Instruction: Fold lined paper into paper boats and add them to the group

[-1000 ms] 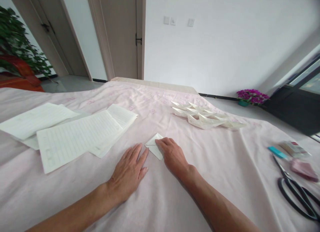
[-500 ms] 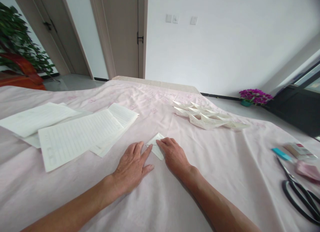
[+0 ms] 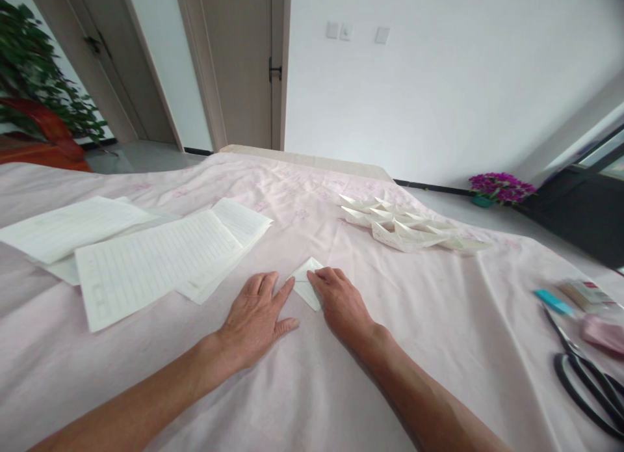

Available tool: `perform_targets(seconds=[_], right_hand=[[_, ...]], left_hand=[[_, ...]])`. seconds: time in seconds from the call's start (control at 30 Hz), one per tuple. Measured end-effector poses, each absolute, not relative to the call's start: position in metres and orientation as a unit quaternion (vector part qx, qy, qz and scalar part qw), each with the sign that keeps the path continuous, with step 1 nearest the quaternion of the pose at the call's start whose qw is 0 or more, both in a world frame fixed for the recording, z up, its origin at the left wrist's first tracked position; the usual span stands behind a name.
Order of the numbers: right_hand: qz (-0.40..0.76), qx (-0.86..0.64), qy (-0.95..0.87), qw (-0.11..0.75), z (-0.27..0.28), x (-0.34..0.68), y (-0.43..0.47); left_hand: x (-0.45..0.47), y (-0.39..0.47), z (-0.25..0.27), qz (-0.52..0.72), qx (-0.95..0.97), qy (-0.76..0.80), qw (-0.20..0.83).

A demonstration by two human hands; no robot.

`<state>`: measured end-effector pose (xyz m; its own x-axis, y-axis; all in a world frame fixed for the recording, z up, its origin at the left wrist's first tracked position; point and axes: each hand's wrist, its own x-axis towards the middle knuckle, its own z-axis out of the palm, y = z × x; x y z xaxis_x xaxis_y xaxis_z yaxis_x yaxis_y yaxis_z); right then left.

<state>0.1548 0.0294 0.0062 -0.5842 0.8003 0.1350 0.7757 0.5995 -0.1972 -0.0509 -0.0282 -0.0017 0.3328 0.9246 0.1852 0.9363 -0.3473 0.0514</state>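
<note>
Here, the folded paper [image 3: 305, 294] lies between the left grip [image 3: 253, 322] and the right grip [image 3: 344, 302]. The left is released, fingers spread, one fingertip at the paper's edge; the right rests bunched fingers on it, though whether it pinches I cannot tell. Paper boats [image 3: 402, 236] stand beyond the right grip, lined sheets [image 3: 151, 266] beyond the left.

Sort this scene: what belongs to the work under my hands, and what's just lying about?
In use or likely related:
folded paper, touched by the right hand, left hand at its edge
lined sheets
folded paper boats

Apparently just lying about:
scissors
blue block
pink cloth
packet
purple flowers
</note>
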Motion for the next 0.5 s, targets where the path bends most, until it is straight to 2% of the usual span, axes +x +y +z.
perform_targets(seconds=[0.5], right_hand=[[0.047, -0.444, -0.889, 0.106, 0.006, 0.154, 0.028]], left_hand=[[-0.062, -0.020, -0.005, -0.112, -0.805, -0.580, 0.063]])
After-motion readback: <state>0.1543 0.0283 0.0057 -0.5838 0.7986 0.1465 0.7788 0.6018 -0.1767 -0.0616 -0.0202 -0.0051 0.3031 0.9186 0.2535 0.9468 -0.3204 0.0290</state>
